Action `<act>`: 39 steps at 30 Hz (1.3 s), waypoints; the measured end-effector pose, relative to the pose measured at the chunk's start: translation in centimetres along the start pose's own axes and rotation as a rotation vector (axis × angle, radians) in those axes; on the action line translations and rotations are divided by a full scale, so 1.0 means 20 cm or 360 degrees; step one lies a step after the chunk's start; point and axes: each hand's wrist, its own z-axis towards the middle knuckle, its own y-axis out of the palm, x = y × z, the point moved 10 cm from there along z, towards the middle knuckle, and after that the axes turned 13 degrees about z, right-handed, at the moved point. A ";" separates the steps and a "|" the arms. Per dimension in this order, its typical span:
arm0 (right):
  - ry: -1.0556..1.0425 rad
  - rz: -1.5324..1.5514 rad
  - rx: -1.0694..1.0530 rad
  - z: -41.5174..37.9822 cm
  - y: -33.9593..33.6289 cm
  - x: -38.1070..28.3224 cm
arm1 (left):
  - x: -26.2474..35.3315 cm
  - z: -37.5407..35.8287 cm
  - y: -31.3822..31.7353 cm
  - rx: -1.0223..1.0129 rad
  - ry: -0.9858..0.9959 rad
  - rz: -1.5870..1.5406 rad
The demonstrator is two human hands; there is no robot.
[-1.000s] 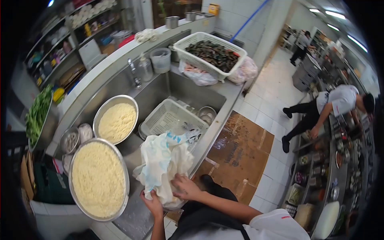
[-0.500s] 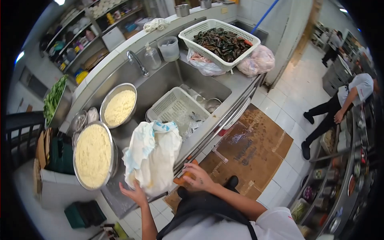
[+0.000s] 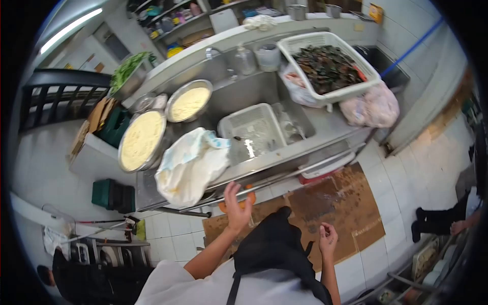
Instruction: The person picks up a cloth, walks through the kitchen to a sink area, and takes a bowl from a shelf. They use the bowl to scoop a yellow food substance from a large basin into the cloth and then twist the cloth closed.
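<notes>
My left hand (image 3: 238,208) is raised before the sink's front edge with fingers apart and nothing in it. Nearest to it is a white cloth (image 3: 190,170) with blue patches, bunched over the counter edge. Lower and to the right, my right hand (image 3: 328,238) hovers beside my dark apron, its fingers loosely bent, with nothing visible in it. Inside the steel sink (image 3: 239,91) rests a white perforated basket (image 3: 254,113) with some water in it. Left of the cloth stand a large bowl (image 3: 142,140) and a smaller bowl (image 3: 189,103), both full of pale yellow powder.
A white basket of dark mussels (image 3: 330,66) sits on the right counter, beside a plastic bag (image 3: 373,105) of pale pink contents. Flattened cardboard (image 3: 335,198) covers the floor. Another person (image 3: 465,216) stands at the far right. Leafy greens (image 3: 129,71) are at the left.
My left hand has come off the cloth and moved right. My right hand has left the sink's front edge and dropped to my right side. The view has turned.
</notes>
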 end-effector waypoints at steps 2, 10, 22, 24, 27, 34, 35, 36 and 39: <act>0.0033 -0.0009 0.0141 0.03 -0.25 0.06 | 0.31 -0.11 0.29 -0.0426 0.0283 -0.0176; 0.0553 0.0074 0.0744 -0.13 -1.25 0.65 | 1.10 -0.41 1.40 -0.1717 0.0781 -0.0461; 0.1147 0.0559 0.1536 -0.45 -2.26 0.92 | 2.51 -0.43 2.12 -0.1747 0.1048 -0.0980; 0.0940 0.0602 0.1704 -0.29 -2.36 0.77 | 2.58 -0.54 2.19 -0.1883 0.1225 -0.0846; 0.0516 0.0372 0.1770 -0.10 -2.59 0.76 | 2.53 -0.80 2.46 -0.2192 0.1317 -0.0637; 0.0374 0.0381 0.1956 -0.15 -3.00 0.69 | 2.99 -1.28 2.74 -0.2595 0.1644 -0.0322; 0.0447 0.0270 0.2019 -0.20 -3.09 0.73 | 3.10 -1.34 2.83 -0.2581 0.1679 -0.0330; 0.0519 0.0151 0.2079 -0.23 -3.23 0.73 | 3.25 -1.41 2.88 -0.2503 0.1793 -0.0283; 0.0541 0.0219 0.2229 -0.27 -3.57 0.76 | 3.65 -1.62 3.09 -0.2490 0.1893 -0.0191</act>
